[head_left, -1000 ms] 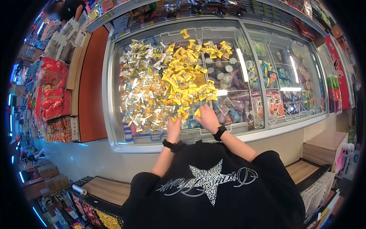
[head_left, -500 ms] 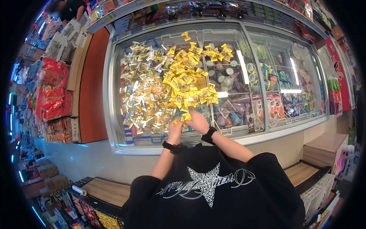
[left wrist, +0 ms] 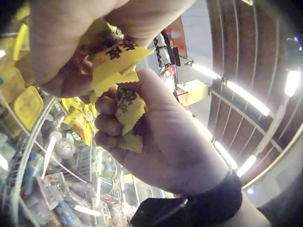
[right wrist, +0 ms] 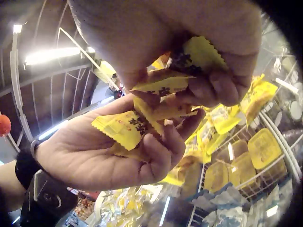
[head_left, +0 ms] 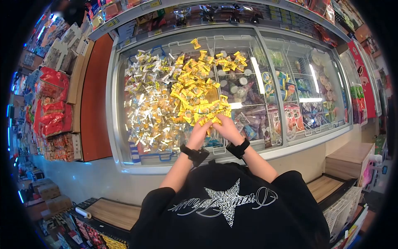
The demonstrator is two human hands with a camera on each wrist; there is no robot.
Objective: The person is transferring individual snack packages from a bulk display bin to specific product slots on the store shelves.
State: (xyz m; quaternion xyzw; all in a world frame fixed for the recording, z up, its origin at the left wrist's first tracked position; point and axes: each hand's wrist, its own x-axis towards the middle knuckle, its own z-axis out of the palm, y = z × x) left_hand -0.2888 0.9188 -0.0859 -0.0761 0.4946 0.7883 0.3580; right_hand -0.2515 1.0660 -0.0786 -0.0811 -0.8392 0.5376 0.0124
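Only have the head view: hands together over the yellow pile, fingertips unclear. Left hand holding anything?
Observer: Yes. In the right wrist view, the left hand has its fingers curled round yellow wrapped pieces.

Operator: Right hand too?

Observer: Also loaded. The left wrist view shows the right hand with its fingers curled round another yellow piece.

Operator: Wrapper detail?

Observer: Dark print on yellow, with zigzag-cut ends.

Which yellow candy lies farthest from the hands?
The lone yellow candy near the far edge of the glass-topped case, set apart beyond the main yellow pile.
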